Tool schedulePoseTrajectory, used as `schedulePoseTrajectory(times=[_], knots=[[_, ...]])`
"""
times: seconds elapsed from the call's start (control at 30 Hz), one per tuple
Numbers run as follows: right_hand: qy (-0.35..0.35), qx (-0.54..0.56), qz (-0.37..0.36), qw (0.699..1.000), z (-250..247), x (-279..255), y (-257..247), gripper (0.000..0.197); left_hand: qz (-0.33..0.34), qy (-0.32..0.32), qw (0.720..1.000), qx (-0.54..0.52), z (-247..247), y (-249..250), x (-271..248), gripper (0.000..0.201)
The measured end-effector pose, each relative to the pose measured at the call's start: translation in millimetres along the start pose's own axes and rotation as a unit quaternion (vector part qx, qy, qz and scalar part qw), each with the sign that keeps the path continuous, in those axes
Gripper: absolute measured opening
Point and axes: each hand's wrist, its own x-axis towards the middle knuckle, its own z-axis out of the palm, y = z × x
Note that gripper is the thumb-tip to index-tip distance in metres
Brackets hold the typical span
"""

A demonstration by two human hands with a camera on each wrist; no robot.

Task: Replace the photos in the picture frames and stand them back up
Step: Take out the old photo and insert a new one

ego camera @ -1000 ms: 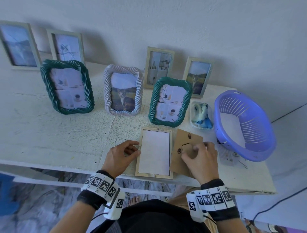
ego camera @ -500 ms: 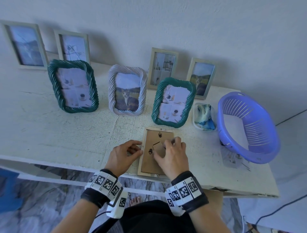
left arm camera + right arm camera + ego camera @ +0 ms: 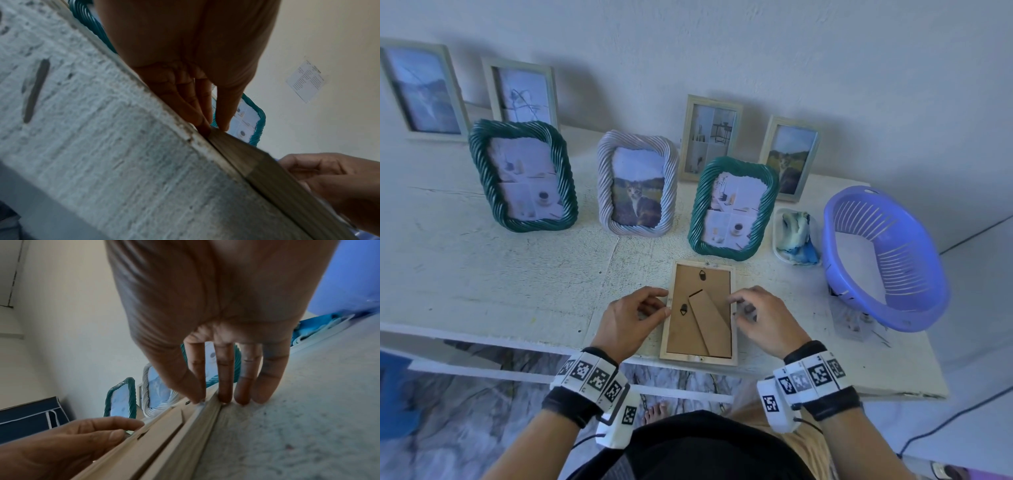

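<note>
Securing the backing board (image 3: 688, 329) into the face-down wooden frame (image 3: 700, 360) between both sets of fingertips. Left hand (image 3: 628, 320) and right hand (image 3: 767, 318), curled, pinching opposite rails. Next, probably: turning tabs, then standing upright.

No text can be read anywhere. A printed sheet (image 3: 305, 80) on the wall, toward two o'clock in the left wrist view, carries lines too small to make out. The wristbands (image 3: 592, 377) bear only black-and-white square marker patterns.
</note>
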Motion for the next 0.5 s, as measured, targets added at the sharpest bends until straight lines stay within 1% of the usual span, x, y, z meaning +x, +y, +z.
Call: schedulePoseTrajectory(times=[0.13, 0.27, 0.5], knots=[[-0.041, 0.010, -0.036, 0.998, -9, 0, 9, 0.022, -0.005, -0.001, 1.000, -0.001, -1, 0, 1, 0.022], [-0.070, 0.012, -0.062, 0.995, -17, 1, 16, 0.021, -0.007, -0.001, 1.000, -0.005, 1, 0, 1, 0.022], [-0.053, 0.012, -0.072, 0.996, -13, 4, 23, 0.019, -0.007, -0.005, 1.000, -0.007, 1, -2, 1, 0.022]])
